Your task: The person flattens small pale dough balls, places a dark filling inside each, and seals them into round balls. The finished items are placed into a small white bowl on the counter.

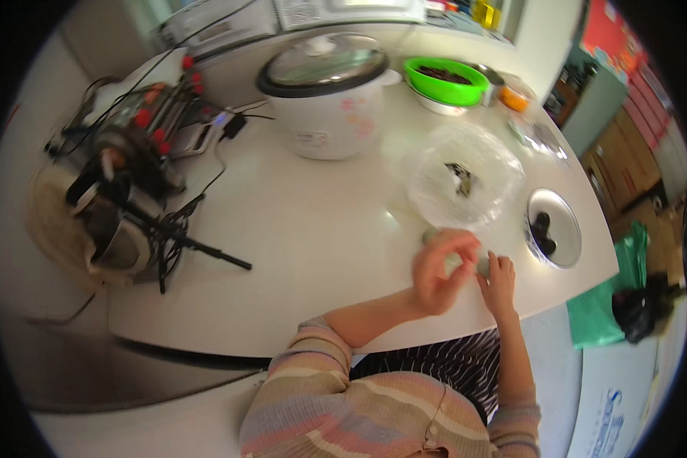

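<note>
My left hand (439,273) is above the white table, its fingers curled towards the thumb. Blur hides whether anything small is pinched in it. Just to the right, my right hand (499,281) rests low at the table top with the fingers pointing away from me. A small grey-green lump (483,265) shows beside its fingertips; whether it is gripped is unclear. Another greenish piece (429,235) peeks out behind my left hand. Beyond both hands lies a clear plastic bag (435,197) with a dark-patterned patch. To the right, a white bowl (567,229) contains several dark round lumps (543,233).
A white rice cooker (326,123) with a glass lid stands at the back. A green basin (441,89) of dark pieces sits back right, near an orange-filled container (514,98). At left are a black tripod (206,249), a metal machine (131,143) and cables. Green bags (598,309) lie beyond the right edge.
</note>
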Available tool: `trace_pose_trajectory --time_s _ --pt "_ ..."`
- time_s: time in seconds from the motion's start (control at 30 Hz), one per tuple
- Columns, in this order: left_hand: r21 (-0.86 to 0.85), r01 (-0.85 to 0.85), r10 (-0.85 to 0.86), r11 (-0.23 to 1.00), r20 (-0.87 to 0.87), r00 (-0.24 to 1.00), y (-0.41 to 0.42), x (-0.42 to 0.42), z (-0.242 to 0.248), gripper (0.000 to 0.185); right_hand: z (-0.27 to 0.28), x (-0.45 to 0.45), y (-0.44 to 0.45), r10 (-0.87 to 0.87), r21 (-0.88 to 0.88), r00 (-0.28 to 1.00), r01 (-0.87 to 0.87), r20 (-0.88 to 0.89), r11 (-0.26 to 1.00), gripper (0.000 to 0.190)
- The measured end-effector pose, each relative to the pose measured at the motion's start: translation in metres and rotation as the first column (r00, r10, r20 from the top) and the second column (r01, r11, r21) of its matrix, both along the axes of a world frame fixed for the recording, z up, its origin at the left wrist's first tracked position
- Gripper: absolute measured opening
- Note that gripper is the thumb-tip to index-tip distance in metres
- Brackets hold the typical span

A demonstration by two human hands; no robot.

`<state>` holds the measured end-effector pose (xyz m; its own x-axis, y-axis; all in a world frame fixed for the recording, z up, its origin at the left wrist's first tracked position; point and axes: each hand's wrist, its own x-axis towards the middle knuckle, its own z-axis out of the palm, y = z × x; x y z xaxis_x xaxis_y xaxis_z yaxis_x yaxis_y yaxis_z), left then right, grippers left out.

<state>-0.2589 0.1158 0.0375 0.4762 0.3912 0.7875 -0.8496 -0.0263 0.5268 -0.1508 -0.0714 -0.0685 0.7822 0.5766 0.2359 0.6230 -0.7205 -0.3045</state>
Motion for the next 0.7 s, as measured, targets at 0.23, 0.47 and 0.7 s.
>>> trace_pose_trajectory --time_s 0.23,0.47,0.7 --pt "-0.235 -0.174 0.191 0.956 0.05 0.98 0.036 0.015 0.014 0.03 0.007 -0.004 0.013 -0.12 0.03 0.976 0.116 0.181 0.993 0.053" --pt "-0.252 -0.167 0.147 0.953 -0.094 0.985 0.04 0.02 0.016 0.031 0.005 0.005 0.01 -0.173 0.114 0.983 0.179 -0.058 0.977 0.057" --pt "-0.256 -0.163 0.135 0.953 -0.124 0.983 0.04 0.02 0.014 0.032 0.009 -0.005 0.017 -0.161 0.079 0.987 0.159 0.017 0.984 0.059"
